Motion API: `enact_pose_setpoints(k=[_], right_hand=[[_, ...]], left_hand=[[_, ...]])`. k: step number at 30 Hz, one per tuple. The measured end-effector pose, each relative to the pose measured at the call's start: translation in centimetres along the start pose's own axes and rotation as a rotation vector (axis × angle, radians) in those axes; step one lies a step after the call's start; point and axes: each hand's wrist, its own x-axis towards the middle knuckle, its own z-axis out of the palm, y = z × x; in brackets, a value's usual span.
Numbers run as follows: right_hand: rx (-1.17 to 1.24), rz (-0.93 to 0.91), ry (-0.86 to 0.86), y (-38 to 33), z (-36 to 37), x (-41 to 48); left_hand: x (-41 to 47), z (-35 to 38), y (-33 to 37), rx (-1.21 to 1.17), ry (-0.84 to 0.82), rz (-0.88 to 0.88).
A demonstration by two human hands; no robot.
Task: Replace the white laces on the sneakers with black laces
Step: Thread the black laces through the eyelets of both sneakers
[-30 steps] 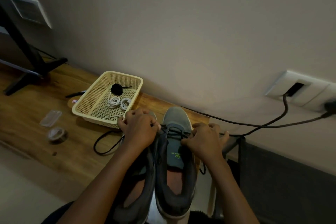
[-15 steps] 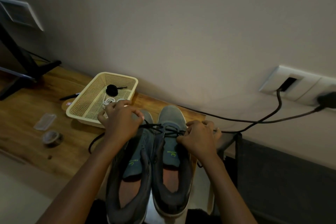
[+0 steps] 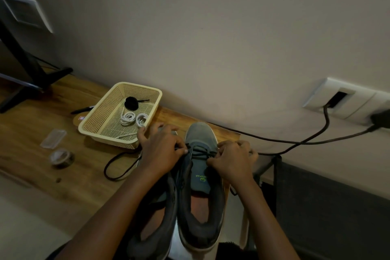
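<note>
The black lace (image 3: 200, 152) crosses the front eyelets of the right-hand sneaker (image 3: 201, 177), which stands touching the left-hand sneaker (image 3: 167, 224) at the near edge of the wooden table (image 3: 31, 131); our left hand (image 3: 162, 154) pinches the lace at one side with curled fingers; our right hand (image 3: 232, 160) pinches it at the other; a slack black loop (image 3: 111, 168) lies left of the shoes; the cream basket (image 3: 138, 86) just beyond holds coiled white laces (image 3: 133, 119) and a black coil (image 3: 131, 103); a tape roll (image 3: 61, 157) lies further left.
</note>
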Motion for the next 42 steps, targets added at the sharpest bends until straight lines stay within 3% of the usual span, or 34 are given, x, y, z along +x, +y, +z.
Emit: enact_pose_setpoints(k=[6, 12, 16, 21, 29, 36, 42], right_hand=[[-0.014, 0.008, 0.01, 0.2, 0.0, 0.1], [-0.032, 0.006, 0.013, 0.3, 0.0, 0.1], [-0.007, -0.016, 0.018, 0.1, 0.0, 0.0], [-0.009, -0.025, 0.019, -0.1, 0.1, 0.0], [-0.036, -0.007, 0.02, -0.1, -0.4, -0.2], [-0.022, 0.0, 0.016, -0.1, -0.4, -0.2], [-0.028, -0.01, 0.003, -0.1, -0.4, -0.2]], left_hand=[[0.4, -0.8, -0.9, -0.058, 0.018, -0.154], [0.8, -1.8, -2.5, -0.078, 0.141, -0.344], [0.6, -1.4, -2.0, -0.038, 0.157, -0.199], [0.0, -0.6, -0.3, 0.03, 0.018, 0.051], [0.1, -0.2, -0.4, -0.04, 0.017, -0.004], [0.7, -1.5, -2.2, -0.196, 0.272, -0.258], [0.3, -0.7, -0.5, -0.119, 0.193, -0.009]])
